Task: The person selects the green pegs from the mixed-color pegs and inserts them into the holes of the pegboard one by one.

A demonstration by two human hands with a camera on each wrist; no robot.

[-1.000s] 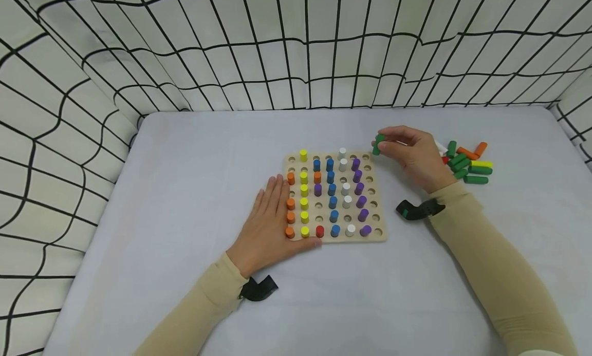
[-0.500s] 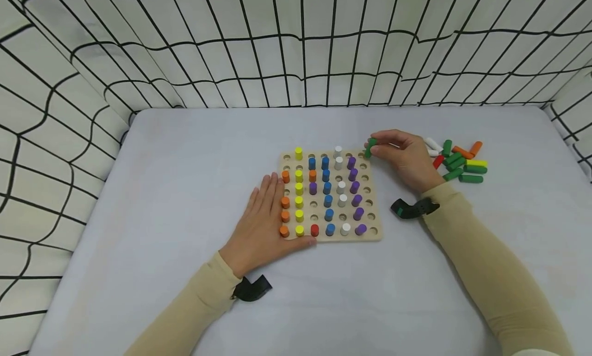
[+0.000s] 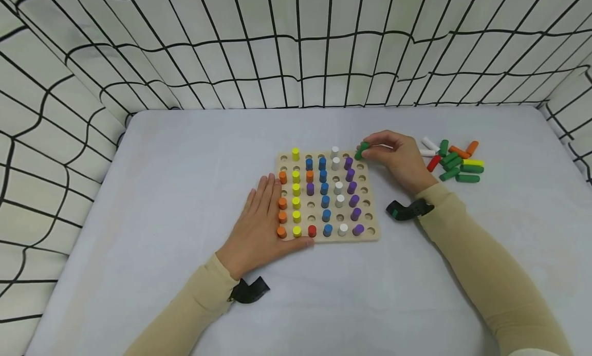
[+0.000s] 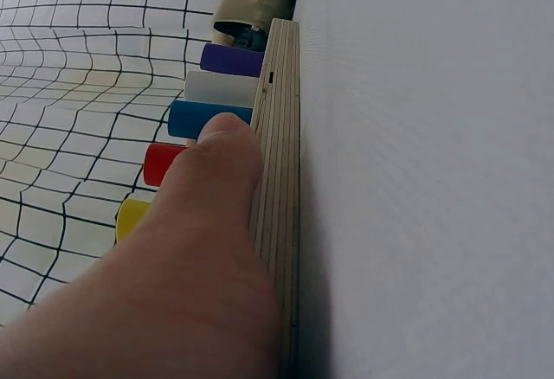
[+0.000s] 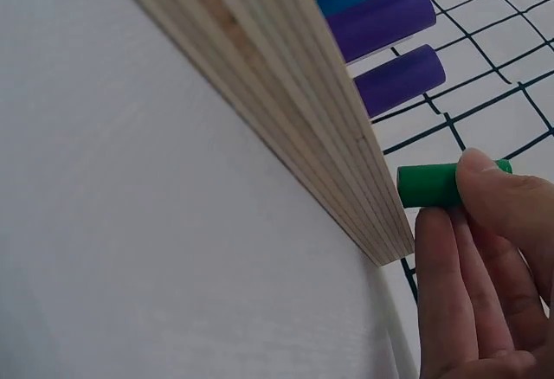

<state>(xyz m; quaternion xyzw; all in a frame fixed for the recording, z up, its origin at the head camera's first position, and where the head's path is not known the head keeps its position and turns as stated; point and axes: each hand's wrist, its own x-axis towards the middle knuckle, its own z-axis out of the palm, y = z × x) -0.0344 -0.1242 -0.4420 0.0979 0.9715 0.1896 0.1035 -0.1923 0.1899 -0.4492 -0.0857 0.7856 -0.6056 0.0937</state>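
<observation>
A wooden pegboard (image 3: 374,233) lies on the white table, with upright pegs in columns of orange, yellow, blue, white and purple, plus a red peg (image 3: 312,230) in the front row. My right hand (image 3: 399,158) pinches a green peg (image 3: 362,149) between thumb and fingers at the board's far right corner. In the right wrist view the green peg's lower end is right at the board's top face. The rightmost column shows bare holes. My left hand (image 3: 259,225) rests flat along the board's left side, its thumb (image 4: 227,150) on the front edge, fingers straight.
Right of the board lies a loose pile of pegs: several green pegs (image 3: 449,174), orange pegs (image 3: 472,148), white pegs (image 3: 430,144), a yellow peg (image 3: 473,163) and a red peg (image 3: 433,163). A white wall (image 3: 314,58) with black grid lines stands behind the table.
My right hand has carried the green peg left and slightly down, from beside the board's far right corner to over it. The left hand stays at the board; the whole view has shifted slightly.
</observation>
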